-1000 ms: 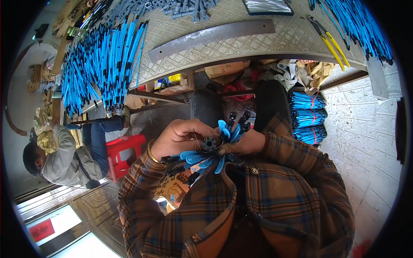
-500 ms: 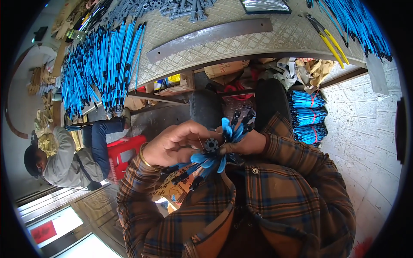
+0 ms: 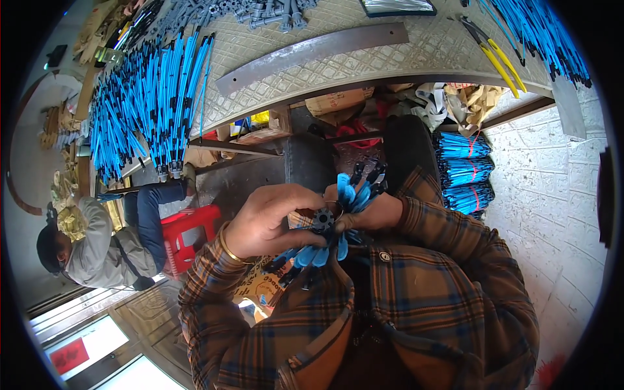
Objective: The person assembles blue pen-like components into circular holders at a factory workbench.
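In front of my chest, both hands are around a dark round hub (image 3: 323, 220) with holes about its middle. Blue strips (image 3: 312, 255) with black ends fan out from the hub on several sides. My left hand (image 3: 273, 221) curves around the hub's left side, its thumb on the lower blue strips and a finger at the upper edge. My right hand (image 3: 374, 213) grips the hub from the right, thumb against its rim, with blue strips and black ends standing up past its fingers. A thin wire loop shows faintly beside the hub. Some fingertips are hidden.
On the patterned bench lie a pile of blue rods (image 3: 146, 104), grey plastic parts (image 3: 283, 14), a curved metal strip (image 3: 312, 56) and yellow-handled pliers (image 3: 497, 62). Tied blue bundles (image 3: 468, 170) are stacked at right. Another person (image 3: 97, 244) sits at left near a red stool (image 3: 188, 234).
My left fingers have shifted around the hub, the thumb now lying farther along the lower blue strips. The hub has turned slightly. My right hand keeps its hold.
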{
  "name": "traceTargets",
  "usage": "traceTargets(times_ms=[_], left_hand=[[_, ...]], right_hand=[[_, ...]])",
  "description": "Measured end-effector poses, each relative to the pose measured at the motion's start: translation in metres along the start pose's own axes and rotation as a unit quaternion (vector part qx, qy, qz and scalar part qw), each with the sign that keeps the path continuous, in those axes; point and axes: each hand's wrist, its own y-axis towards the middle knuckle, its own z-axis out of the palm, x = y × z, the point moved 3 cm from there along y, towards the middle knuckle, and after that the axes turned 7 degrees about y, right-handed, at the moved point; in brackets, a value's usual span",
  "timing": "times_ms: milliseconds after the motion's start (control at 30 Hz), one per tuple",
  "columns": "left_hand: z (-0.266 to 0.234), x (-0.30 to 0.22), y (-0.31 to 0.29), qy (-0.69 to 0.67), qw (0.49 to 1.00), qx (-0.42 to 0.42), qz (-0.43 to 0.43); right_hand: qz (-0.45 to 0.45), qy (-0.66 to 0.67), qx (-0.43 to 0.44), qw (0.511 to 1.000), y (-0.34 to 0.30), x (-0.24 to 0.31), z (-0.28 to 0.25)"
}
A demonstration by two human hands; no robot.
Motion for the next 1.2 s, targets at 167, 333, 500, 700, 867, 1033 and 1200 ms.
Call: traceTargets(times_ms=[167, 333, 500, 700, 867, 1033, 1200], left_hand=[[0.010, -0.002, -0.003, 0.031, 0.997, -0.067, -0.024], [0.017, -0.001, -0.010, 0.005, 0.991, -0.121, -0.061], [0.015, -0.007, -0.011, -0.003, 0.987, -0.146, -0.061], [0.017, -0.007, -0.013, -0.015, 0.986, -0.148, -0.073], [0.020, -0.010, -0.013, -0.028, 0.988, -0.137, -0.060], [0.022, -0.008, -0.013, -0.049, 0.987, -0.137, -0.069], [0.030, -0.001, -0.020, -0.166, 0.976, -0.114, -0.084]], right_hand=[[0.012, 0.001, 0.004, 1.000, 0.001, -0.002, -0.004], [-0.011, -0.014, 0.029, 0.999, 0.000, 0.007, -0.002], [-0.011, 0.149, 0.013, 0.989, -0.004, 0.012, 0.007], [0.013, 0.074, -0.001, 0.997, -0.006, 0.014, 0.006], [0.010, -0.019, -0.014, 1.000, -0.006, 0.021, 0.009], [0.006, -0.016, -0.006, 1.000, -0.005, 0.018, 0.006], [0.009, 0.005, 0.018, 1.000, -0.006, 0.021, 0.008]])
